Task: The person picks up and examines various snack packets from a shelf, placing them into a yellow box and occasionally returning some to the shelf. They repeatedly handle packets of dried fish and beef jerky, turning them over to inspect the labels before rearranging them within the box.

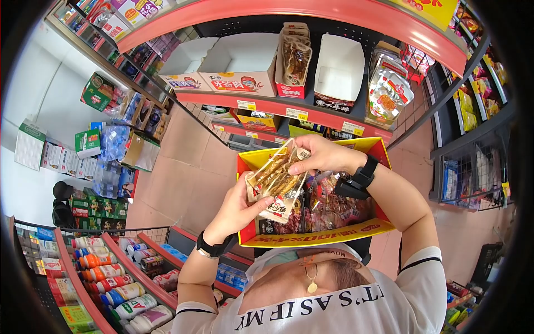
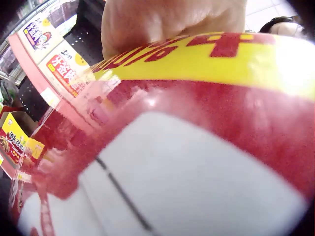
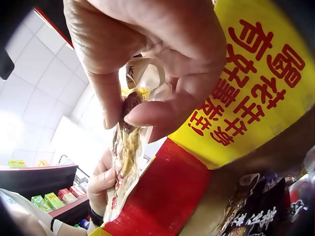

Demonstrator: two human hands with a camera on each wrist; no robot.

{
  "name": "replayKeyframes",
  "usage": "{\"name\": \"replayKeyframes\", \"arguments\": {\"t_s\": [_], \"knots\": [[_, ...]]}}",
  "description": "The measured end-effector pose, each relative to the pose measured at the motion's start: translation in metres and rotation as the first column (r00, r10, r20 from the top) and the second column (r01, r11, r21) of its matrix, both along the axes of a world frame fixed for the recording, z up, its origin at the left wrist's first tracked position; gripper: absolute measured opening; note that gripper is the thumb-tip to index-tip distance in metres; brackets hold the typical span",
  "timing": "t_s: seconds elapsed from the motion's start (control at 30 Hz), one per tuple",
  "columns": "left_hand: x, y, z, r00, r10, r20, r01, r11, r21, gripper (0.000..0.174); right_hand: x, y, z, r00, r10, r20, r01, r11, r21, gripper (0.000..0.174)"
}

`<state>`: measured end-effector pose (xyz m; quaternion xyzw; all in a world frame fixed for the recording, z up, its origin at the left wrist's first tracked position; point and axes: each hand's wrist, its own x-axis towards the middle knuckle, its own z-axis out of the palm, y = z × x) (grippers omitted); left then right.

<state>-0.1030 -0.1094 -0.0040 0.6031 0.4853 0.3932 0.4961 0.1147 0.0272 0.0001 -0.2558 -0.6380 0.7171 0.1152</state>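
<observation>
Clear-fronted snack packets (image 1: 276, 181) with brown and yellow food inside are held in both hands over an open box. My left hand (image 1: 240, 205) grips their lower left side, thumb across the front. At the top end, my right hand (image 1: 322, 153) pinches them between thumb and fingers. From the right wrist view, the right hand (image 3: 162, 64) is close up, with the packets (image 3: 129, 142) seen nearly edge-on. Beneath is the yellow and red cardboard box (image 1: 317, 238), with wrapped snacks (image 1: 339, 203) inside. In the left wrist view, the box's wall (image 2: 206, 93) covers most of the scene.
Ahead stands a shelf with a red edge (image 1: 267, 114). It carries white display boxes (image 1: 236, 61), a box of upright packets (image 1: 295, 61) and hanging packets (image 1: 386, 94). Bottles (image 1: 114, 284) line a rack at lower left. Cartons (image 1: 89, 142) are stacked along the left wall.
</observation>
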Motion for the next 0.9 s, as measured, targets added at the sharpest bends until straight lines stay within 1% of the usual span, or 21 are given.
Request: {"name": "replayKeyframes", "arguments": {"t_s": [0.03,0.1,0.23,0.3,0.33,0.37,0.4,0.43,0.47,0.5,0.57,0.6,0.67,0.7,0.73,0.8,0.83,0.9], "knots": [[0.0,0.0,0.0,1.0,0.002,0.001,-0.002,1.0,0.002,0.047,0.0,0.0,0.0,1.0,0.002,0.001,-0.002,1.0,0.002,0.027],[0.0,-0.001,-0.002,0.995,0.023,0.099,-0.022,1.0,-0.009,0.047,0.0,0.002,-0.002,0.997,-0.024,-0.078,0.023,1.0,-0.016,0.03],[0.001,-0.003,0.004,0.994,0.006,0.113,0.002,0.998,-0.067,0.047,0.003,0.006,0.0,0.99,-0.069,-0.125,0.061,0.996,-0.066,0.034],[0.005,-0.002,0.005,0.99,0.015,0.138,-0.009,0.999,-0.046,0.036,0.005,0.006,0.005,0.992,-0.063,-0.107,0.057,0.997,-0.059,0.034],[0.003,-0.002,0.005,0.99,0.015,0.14,-0.009,0.999,-0.044,0.036,0.005,0.005,0.007,0.994,-0.057,-0.092,0.053,0.997,-0.053,0.033],[-0.001,-0.002,0.005,0.996,0.001,0.094,0.008,0.995,-0.101,0.031,0.005,0.006,0.007,0.999,-0.008,-0.037,0.006,0.999,-0.044,0.034],[-0.003,-0.002,0.005,0.999,-0.016,0.048,0.023,0.987,-0.159,0.026,0.002,0.006,0.001,0.994,0.044,-0.097,-0.041,0.999,0.032,0.037],[-0.002,-0.003,0.006,0.999,-0.014,0.049,0.022,0.987,-0.158,0.026,-0.002,0.002,-0.004,0.985,0.053,-0.163,-0.057,0.998,-0.021,0.038],[-0.001,-0.004,0.01,0.998,0.012,0.06,-0.002,0.986,-0.166,0.022,-0.004,-0.002,-0.007,0.972,0.057,-0.229,-0.075,0.994,-0.073,0.039],[0.0,-0.004,0.012,0.997,0.038,0.069,-0.026,0.984,-0.174,0.018,-0.004,-0.003,-0.007,0.972,0.056,-0.23,-0.075,0.995,-0.073,0.039],[-0.001,-0.004,0.009,0.994,0.044,0.097,-0.028,0.987,-0.158,0.018,-0.004,-0.004,-0.007,0.976,0.063,-0.21,-0.097,0.982,-0.159,0.041],[-0.002,-0.003,0.007,0.991,0.051,0.125,-0.033,0.989,-0.142,0.017,-0.004,-0.003,-0.005,0.976,0.063,-0.209,-0.097,0.982,-0.159,0.041],[-0.002,-0.002,0.004,0.993,0.026,0.116,-0.013,0.993,-0.114,0.017,-0.002,-0.001,-0.001,0.981,-0.021,-0.194,-0.028,0.969,-0.246,0.042],[-0.002,-0.002,0.003,0.994,0.0,0.106,0.009,0.996,-0.086,0.017,-0.002,0.002,-0.008,0.986,-0.053,-0.159,0.011,0.968,-0.251,0.042],[-0.003,-0.002,0.002,0.994,0.001,0.106,0.009,0.996,-0.086,0.017,-0.003,0.003,-0.013,0.986,-0.053,-0.16,0.011,0.968,-0.251,0.042],[-0.006,-0.002,0.0,0.993,-0.017,0.119,0.031,0.993,-0.118,0.018,-0.004,0.003,-0.018,0.983,-0.058,-0.172,0.031,0.987,-0.16,0.042],[-0.006,-0.002,0.0,0.993,-0.019,0.12,0.033,0.993,-0.117,0.018,-0.004,0.002,-0.018,0.983,-0.06,-0.171,0.033,0.987,-0.159,0.042],[-0.005,-0.003,-0.001,0.996,0.0,0.091,0.009,0.995,-0.096,0.018,-0.006,0.0,-0.017,0.971,-0.069,-0.228,0.043,0.992,-0.117,0.04]]}}
